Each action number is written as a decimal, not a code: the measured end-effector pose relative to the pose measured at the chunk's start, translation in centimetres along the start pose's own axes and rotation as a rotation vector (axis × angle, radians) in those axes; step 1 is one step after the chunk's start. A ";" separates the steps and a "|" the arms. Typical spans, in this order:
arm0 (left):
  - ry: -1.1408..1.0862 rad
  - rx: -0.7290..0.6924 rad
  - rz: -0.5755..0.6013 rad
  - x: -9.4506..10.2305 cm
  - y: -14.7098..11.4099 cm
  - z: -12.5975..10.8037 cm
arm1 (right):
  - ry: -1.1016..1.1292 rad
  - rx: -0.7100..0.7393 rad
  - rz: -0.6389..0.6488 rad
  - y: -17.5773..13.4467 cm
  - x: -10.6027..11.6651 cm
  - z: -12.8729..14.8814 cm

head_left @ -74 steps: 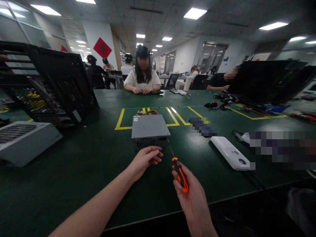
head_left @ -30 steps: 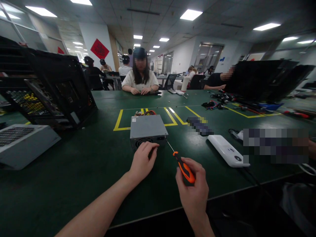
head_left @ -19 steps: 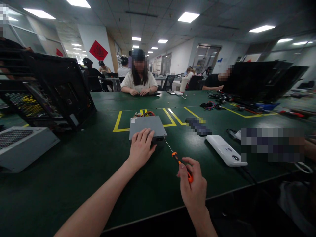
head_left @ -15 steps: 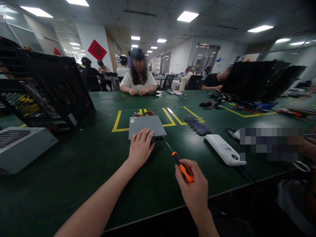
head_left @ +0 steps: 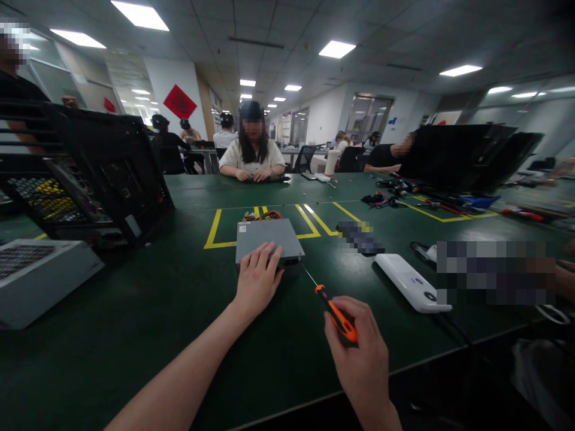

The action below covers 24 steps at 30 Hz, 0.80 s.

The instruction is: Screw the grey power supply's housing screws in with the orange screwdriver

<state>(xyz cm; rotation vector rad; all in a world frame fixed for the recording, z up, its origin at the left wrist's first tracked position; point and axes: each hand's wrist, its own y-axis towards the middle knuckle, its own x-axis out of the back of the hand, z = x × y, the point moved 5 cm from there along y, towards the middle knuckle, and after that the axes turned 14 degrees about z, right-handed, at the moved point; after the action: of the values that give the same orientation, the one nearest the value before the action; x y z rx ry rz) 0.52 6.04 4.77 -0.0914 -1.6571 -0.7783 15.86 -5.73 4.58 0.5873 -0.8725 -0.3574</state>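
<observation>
A grey metal power supply unit (head_left: 268,232) lies on the green tabletop in front of me, with a bundle of coloured cables (head_left: 265,215) at its far side. My left hand (head_left: 259,277) holds its near edge, fingers over the top and thumb against the front face. In my right hand (head_left: 362,335) is an orange and black screwdriver (head_left: 335,311), its handle between thumb and fingers. The thin shaft points up and left to the unit's near right corner. Whether the tip touches a screw there is too small to tell.
An open black computer case (head_left: 121,173) and another grey power supply (head_left: 49,281) stand at left. To the right lie a white power bank (head_left: 411,282), a blurred dark object (head_left: 359,237) and cables (head_left: 386,197). A person (head_left: 252,146) sits opposite, behind yellow tape lines (head_left: 211,230).
The view has tilted up slightly, so everything sits lower. My right hand has shifted a little right and turned with the screwdriver. My left hand stays on the power supply unit.
</observation>
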 end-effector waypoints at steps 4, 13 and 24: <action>-0.005 -0.008 -0.010 0.0 0.0 0.0 | 0.054 0.003 -0.034 0.3 -0.2 0.1; -0.010 -0.012 -0.010 -0.2 -0.1 0.2 | 0.175 -0.118 -0.099 0.1 -0.3 -0.7; -0.028 -0.017 -0.034 -0.1 -0.1 0.2 | 0.143 -0.098 -0.117 0.0 -0.4 -0.8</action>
<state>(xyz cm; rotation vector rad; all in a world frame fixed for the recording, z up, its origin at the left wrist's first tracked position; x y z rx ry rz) 0.32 6.07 4.61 -0.0864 -1.6824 -0.8203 16.28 -5.20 3.91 0.5676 -0.6812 -0.4561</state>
